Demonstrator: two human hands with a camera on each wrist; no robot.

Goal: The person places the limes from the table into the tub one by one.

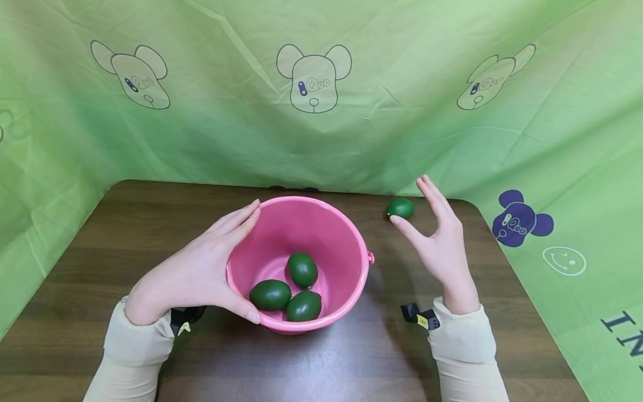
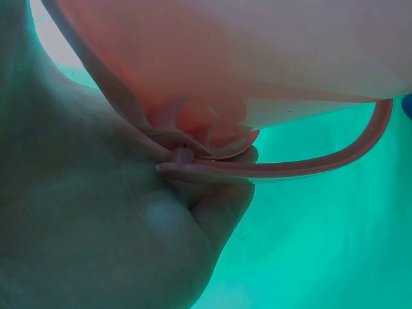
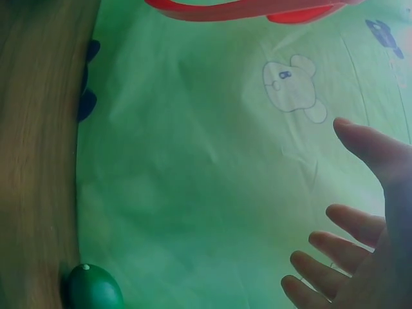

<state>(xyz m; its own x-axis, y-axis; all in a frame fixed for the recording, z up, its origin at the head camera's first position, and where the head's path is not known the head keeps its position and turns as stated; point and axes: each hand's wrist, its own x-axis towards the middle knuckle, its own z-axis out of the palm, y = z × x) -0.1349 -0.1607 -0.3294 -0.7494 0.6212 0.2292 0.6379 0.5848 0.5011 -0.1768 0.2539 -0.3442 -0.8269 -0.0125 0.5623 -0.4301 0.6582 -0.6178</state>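
Note:
A pink bucket (image 1: 346, 312) with three dark green limes inside, one lime (image 1: 303, 269) farther back than the other two, is in the middle of the head view. My left hand (image 1: 201, 268) grips its rim on the left side, thumb at the near edge and fingers toward the far edge. In the left wrist view, the bucket's curved handle (image 2: 309, 168) passes beside that hand. Fingers spread and holding nothing, my right hand (image 1: 442, 245) is to the right of the bucket. Beyond its thumb, a single lime (image 1: 401, 209) lies on the table.
The brown wooden table (image 1: 221, 368) has rounded far corners. Green cloth (image 1: 226, 134) printed with bear heads hangs behind it and along both sides. The lone lime lies close to the table's far edge. Each wrist wears a black strap device, one at the right cuff (image 1: 422, 316).

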